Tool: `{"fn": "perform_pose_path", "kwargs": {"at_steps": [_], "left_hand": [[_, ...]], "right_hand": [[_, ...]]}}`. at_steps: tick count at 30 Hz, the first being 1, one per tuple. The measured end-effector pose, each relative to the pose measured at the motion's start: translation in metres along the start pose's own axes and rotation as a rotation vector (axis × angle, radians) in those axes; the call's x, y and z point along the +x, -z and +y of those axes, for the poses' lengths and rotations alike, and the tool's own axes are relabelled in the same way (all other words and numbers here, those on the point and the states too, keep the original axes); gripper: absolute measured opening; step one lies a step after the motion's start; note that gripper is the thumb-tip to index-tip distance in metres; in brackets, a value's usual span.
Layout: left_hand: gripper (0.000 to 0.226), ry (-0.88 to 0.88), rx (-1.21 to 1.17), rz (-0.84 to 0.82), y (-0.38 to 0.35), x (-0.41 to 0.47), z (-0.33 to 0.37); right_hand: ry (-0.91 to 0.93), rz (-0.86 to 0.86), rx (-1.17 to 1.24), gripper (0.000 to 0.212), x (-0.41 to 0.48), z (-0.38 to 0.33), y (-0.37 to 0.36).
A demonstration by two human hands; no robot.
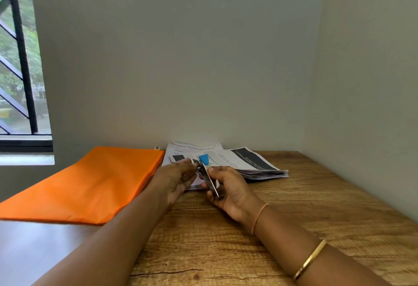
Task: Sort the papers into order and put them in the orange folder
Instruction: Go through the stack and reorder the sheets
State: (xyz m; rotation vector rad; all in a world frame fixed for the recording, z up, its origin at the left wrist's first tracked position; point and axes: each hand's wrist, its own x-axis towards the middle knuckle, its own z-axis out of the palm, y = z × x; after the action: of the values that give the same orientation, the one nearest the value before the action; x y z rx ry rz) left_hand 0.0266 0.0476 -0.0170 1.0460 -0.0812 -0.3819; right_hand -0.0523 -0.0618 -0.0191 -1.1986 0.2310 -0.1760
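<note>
At the far left, a barred window was set into the grey wall. On the wooden table, the orange folder was laid flat and closed towards the left, its far right corner just beside the papers. Right of the folder, the left hand was held over the table with its fingers curled, and the front end of a small metal stapler, near its blue cap, was pinched between thumb and fingertips. The stapler's rear was gripped by the right hand, its fingers wrapped round the body. Behind both hands, the papers were stacked loosely against the wall, with printed sheets fanned on top, one bearing a dark block. A thin orange band was worn at the right wrist, and a gold bangle further along the forearm.
</note>
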Motion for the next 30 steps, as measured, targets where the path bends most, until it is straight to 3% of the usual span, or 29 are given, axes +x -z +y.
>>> {"fn": "perform_pose_path", "kwargs": {"at_steps": [12, 30], "left_hand": [[0.023, 0.063, 0.062, -0.039, -0.004, -0.002, 0.000], [0.018, 0.016, 0.097, -0.020, -0.005, -0.006, -0.001]], "right_hand": [[0.068, 0.033, -0.068, 0.003, 0.005, 0.000, -0.003], [0.042, 0.048, -0.084, 0.006, 0.012, 0.002, 0.001]]}}
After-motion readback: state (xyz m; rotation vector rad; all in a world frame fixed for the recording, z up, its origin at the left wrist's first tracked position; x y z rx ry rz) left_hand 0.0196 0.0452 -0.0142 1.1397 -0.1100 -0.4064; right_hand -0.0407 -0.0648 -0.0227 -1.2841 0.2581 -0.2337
